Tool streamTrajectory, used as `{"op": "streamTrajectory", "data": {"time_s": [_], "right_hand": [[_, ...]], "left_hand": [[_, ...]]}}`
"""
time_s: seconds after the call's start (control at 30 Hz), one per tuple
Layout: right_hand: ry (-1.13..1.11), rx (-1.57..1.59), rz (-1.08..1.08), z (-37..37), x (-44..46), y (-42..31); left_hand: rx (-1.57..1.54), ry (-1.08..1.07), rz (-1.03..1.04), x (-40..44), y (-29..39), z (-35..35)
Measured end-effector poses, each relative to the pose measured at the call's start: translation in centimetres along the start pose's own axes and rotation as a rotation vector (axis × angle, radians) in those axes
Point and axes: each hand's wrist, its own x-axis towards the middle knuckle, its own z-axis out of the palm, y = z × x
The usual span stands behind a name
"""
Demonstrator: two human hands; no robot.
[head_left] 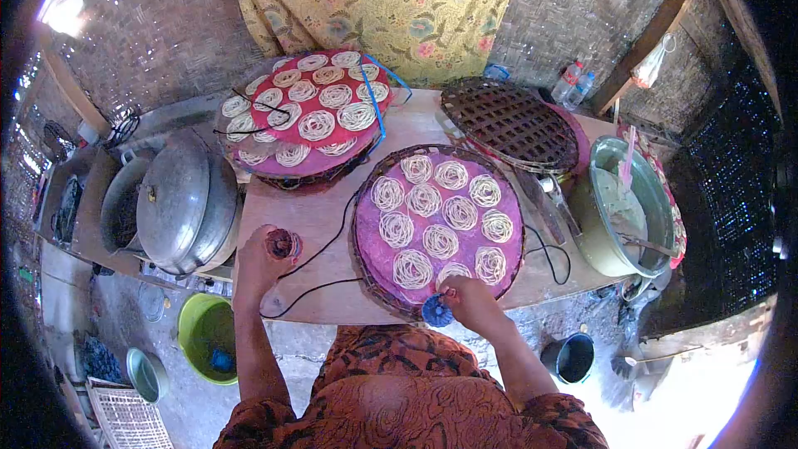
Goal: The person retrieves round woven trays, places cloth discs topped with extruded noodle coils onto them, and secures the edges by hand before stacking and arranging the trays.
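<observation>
A round tray point(378, 229) with a purple-pink cloth lies on the table before me, bearing several coiled nests of pale noodle strands point(413, 268). At its near edge my right hand point(475, 306) is closed on a small blue ridged cup point(436, 310), close to the lowest nest, which it partly hides. Left of the tray, over the table, my left hand point(259, 259) has its fingers wrapped round a small dark reddish round piece point(283, 244); its exact nature is unclear.
Another nest-covered tray point(307, 168) stands back left, a dark lattice tray point(509, 125) back right. A green bucket point(611, 262) with pale batter is at right, a large metal pot point(173, 199) at left. Black cords point(320, 287) cross the table point(307, 212). Basins point(184, 333) stand on the floor.
</observation>
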Motion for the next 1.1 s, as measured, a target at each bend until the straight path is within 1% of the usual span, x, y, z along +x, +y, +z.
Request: {"op": "streamTrajectory", "data": {"time_s": [0.03,0.07,0.13,0.17,0.23,0.27,0.3,0.33,0.37,0.4,0.43,0.5,0.57,0.6,0.63,0.7,0.73,0.77,0.8,0.83,0.87,0.9,0.93,0.97,1.0,1.03,1.07,1.1], "right_hand": [[0.003,-0.003,-0.002,0.2,-0.2,0.2],[0.022,-0.032,-0.026,0.2,-0.4,0.2],[0.046,-0.061,-0.060,-0.5,-0.3,-0.4],[0.080,-0.064,-0.081,-1.2,-0.4,-1.0],[0.129,-0.072,-0.109,-2.4,0.5,-2.8],[0.138,0.054,-0.112,-2.7,1.4,-4.2],[0.146,0.179,-0.113,-2.7,2.3,-5.6],[0.186,0.278,-0.171,-2.3,3.4,-7.2],[0.225,0.375,-0.232,-1.9,4.6,-8.6],[0.233,0.367,-0.237,-1.7,6.0,-9.4],[0.264,0.353,-0.259,-1.3,7.7,-9.6],[0.317,0.328,-0.275,-1.4,9.4,-8.8],[0.355,0.283,-0.303,-2.3,10.5,-8.1],[0.374,0.262,-0.296,-2.8,10.5,-8.0],[0.382,0.251,-0.299,-3.1,10.7,-7.4],[0.504,0.288,-0.274,-3.8,11.6,-5.3],[0.503,0.287,-0.267,-4.8,12.5,-4.1],[0.505,0.461,-0.247,-4.9,15.3,-0.1],[0.654,0.329,-0.210,-6.5,16.6,2.1],[0.719,0.102,-0.124,-8.7,17.0,2.9],[0.811,0.092,-0.057,-9.0,19.0,6.6],[0.768,0.106,0.088,-10.2,19.0,6.8],[0.886,-0.115,0.036,-9.1,21.9,13.0],[0.895,-0.155,0.114,-8.9,22.3,14.4],[0.882,-0.179,0.126,-8.8,22.6,15.6],[0.873,-0.205,0.136,-8.7,22.7,16.1],[0.868,-0.200,0.126,-8.7,23.1,16.6],[0.884,-0.169,0.179,-8.6,22.9,16.7]], "left_hand": [[-0.002,-0.044,-0.049,0.0,0.3,-0.3],[-0.003,-0.042,-0.048,0.0,0.5,-0.6],[-0.143,-0.054,-0.061,0.1,1.2,-1.5],[-0.142,-0.048,-0.058,-0.1,1.7,-1.9],[-0.154,0.150,0.064,-0.1,3.8,-2.6],[-0.157,0.153,0.071,-0.3,5.7,-2.9],[-0.280,0.084,0.123,-0.7,8.4,-2.9],[-0.404,0.013,0.172,-1.1,10.5,-2.5],[-0.309,0.047,0.313,-1.0,11.7,-1.1],[-0.212,0.084,0.454,-0.7,12.6,0.2],[-0.217,0.088,0.467,-0.4,13.5,0.7],[-0.290,0.018,0.506,0.3,15.2,1.5],[-0.331,0.021,0.519,1.1,15.9,2.1],[-0.325,0.020,0.480,1.3,16.0,2.6],[-0.318,0.018,0.436,1.5,15.9,3.2],[-0.350,-0.009,0.438,2.3,14.4,5.0],[-0.373,-0.041,0.440,2.9,14.0,5.4],[-0.374,-0.035,0.448,3.4,13.6,5.6],[-0.347,0.049,0.352,3.5,13.3,5.5],[-0.321,0.138,0.254,3.6,12.9,5.4],[-0.237,0.171,0.276,4.0,11.9,5.2],[-0.232,0.176,0.275,4.4,11.0,5.5],[-0.262,0.172,0.238,4.7,9.9,6.3],[-0.289,0.167,0.193,4.5,9.1,6.6],[-0.282,0.087,0.128,4.5,9.2,6.5],[-0.275,0.094,0.119,4.3,9.0,6.8],[-0.272,0.073,0.151,4.3,8.7,7.3],[-0.269,0.046,0.182,4.1,8.9,7.3]]}}
